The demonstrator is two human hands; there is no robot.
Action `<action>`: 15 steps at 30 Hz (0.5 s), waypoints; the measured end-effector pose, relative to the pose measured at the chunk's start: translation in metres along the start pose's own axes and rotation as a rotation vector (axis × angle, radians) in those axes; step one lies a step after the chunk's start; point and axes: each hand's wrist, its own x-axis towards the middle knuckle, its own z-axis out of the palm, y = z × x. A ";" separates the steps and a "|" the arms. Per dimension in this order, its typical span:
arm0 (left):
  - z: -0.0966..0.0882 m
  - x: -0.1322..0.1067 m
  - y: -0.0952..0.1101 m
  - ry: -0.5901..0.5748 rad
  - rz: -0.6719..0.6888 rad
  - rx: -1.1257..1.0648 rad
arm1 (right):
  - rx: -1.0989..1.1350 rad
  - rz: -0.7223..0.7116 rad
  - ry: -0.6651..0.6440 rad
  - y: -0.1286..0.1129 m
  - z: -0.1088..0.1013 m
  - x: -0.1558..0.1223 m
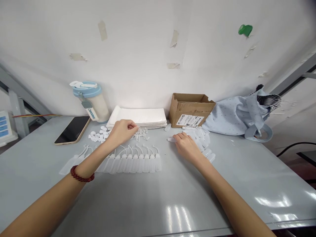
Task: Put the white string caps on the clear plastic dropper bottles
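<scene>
My left hand (122, 131), with a dark red bead bracelet (82, 175) on its wrist, is closed in a pinch at the edge of a pile of thin white bent tubes (141, 134). What its fingertips hold, if anything, is too small to make out. In my right hand (186, 144) is a small translucent plastic bottle (171, 139), its end sticking out to the left. A heap of similar loose bottles (201, 135) lies just beyond that hand. Between my arms lies a row of bottles with curved tubes (140, 163), partly hidden by my left forearm.
Small white caps (99, 135) lie left of the tubes. Along the wall stand a blue-lidded tumbler (95, 102), a stack of white sheets or bags (140, 116), a cardboard box (190, 108) and a light blue cloth bag (232, 113). A phone (73, 129) lies at left.
</scene>
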 end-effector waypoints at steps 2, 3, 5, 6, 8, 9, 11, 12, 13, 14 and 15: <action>0.000 -0.001 0.001 0.083 0.024 -0.035 | 0.004 0.002 0.004 0.000 0.001 0.000; 0.000 -0.001 0.002 0.130 0.045 -0.058 | 0.007 0.003 0.007 0.000 0.002 0.000; -0.002 -0.001 0.003 0.203 0.084 -0.092 | 0.017 0.005 0.013 0.001 0.003 0.001; -0.002 0.000 0.003 0.205 0.094 -0.097 | 0.024 0.005 0.017 0.001 0.004 0.001; -0.003 0.000 0.003 0.159 0.080 -0.087 | 0.042 0.004 0.026 0.002 0.003 0.001; -0.003 -0.001 0.002 0.134 0.072 -0.083 | 0.053 0.005 0.032 0.002 0.003 0.001; -0.002 -0.005 0.001 0.106 0.084 -0.095 | 0.081 0.010 0.048 0.002 0.001 0.001; -0.001 -0.008 0.001 0.107 0.106 -0.110 | 0.100 0.012 0.059 0.000 0.000 0.001; 0.001 -0.012 0.001 0.111 0.135 -0.127 | 0.122 0.012 0.073 -0.001 -0.001 0.000; 0.003 -0.017 0.000 0.113 0.166 -0.142 | 0.145 0.012 0.087 -0.004 -0.001 -0.001; 0.005 -0.023 0.000 0.119 0.197 -0.157 | 0.164 0.008 0.099 -0.008 -0.002 -0.003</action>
